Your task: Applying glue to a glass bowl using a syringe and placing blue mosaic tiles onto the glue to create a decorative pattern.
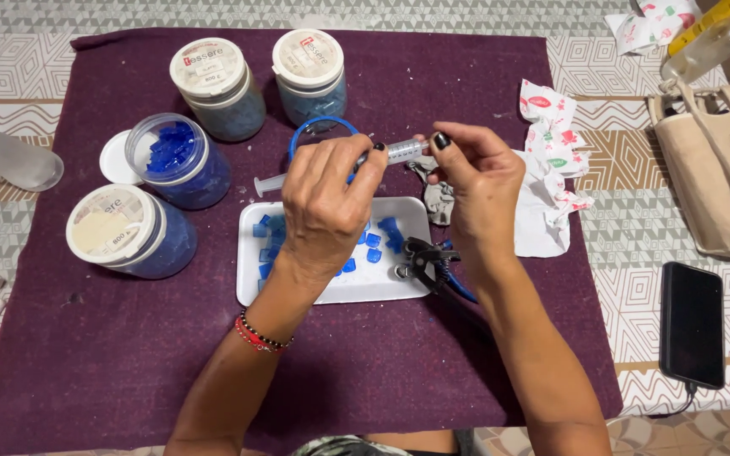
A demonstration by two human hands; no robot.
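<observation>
My left hand point(324, 203) and my right hand point(476, 173) both grip a clear plastic syringe point(399, 153) held level above a white tray point(340, 291). The syringe's plunger end point(268, 183) sticks out to the left of my left hand. Several blue glass tiles point(386, 230) lie on the tray under my hands. A blue ring-shaped piece point(323, 127) sits just behind my left hand. Black nippers with blue handles point(427, 262) rest at the tray's right edge, below my right wrist.
A purple cloth point(86, 355) covers the table. Jars of blue tiles stand at the back left: an open one point(177, 160), its lid point(114, 158), and three capped point(128, 232) point(217, 89) point(310, 76). Crumpled paper point(551, 160), a beige bag point(724, 177) and a black phone point(692, 323) lie right.
</observation>
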